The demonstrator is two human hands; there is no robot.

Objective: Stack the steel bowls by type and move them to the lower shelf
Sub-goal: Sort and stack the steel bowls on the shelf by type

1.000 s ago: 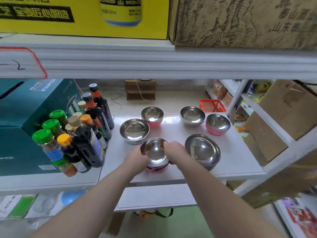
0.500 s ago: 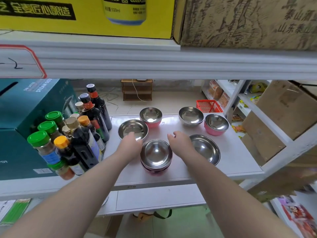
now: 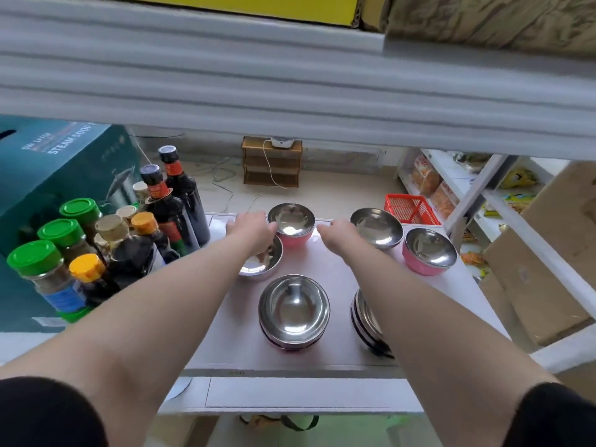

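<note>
I have both hands open and empty, left hand (image 3: 250, 232) and right hand (image 3: 335, 235) flanking the pink bowl (image 3: 292, 224) at twelve o'clock. My left forearm crosses the steel bowl (image 3: 263, 264); it could get knocked toward the bottles (image 3: 154, 227) at nine o'clock.

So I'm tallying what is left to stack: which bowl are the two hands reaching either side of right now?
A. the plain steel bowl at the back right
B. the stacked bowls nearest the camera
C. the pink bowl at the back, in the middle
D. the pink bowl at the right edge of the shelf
C: the left hand and the right hand flank the pink bowl at the back, neither one visibly gripping it yet.
</note>
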